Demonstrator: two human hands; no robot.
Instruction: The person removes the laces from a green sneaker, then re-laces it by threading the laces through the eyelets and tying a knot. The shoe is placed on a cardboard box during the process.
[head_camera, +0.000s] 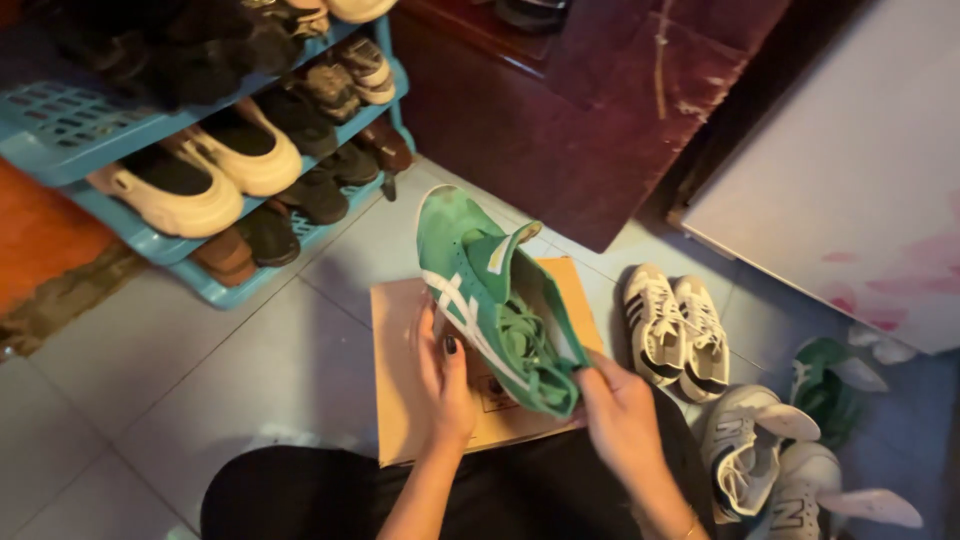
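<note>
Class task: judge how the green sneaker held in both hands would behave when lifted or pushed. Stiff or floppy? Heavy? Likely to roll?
The green sneaker probably flexes easily: its tongue flops outward and the upper looks thin. It seems light, since the left hand and right hand hold it with fingertips only. Pushed on the cardboard, it would likely slide, not roll, given its flat sole.

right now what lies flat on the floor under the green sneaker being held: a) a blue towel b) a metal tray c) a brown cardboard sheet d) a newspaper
c: the left hand and right hand hold the green sneaker above a flat brown cardboard sheet lying on the tiled floor.
</note>
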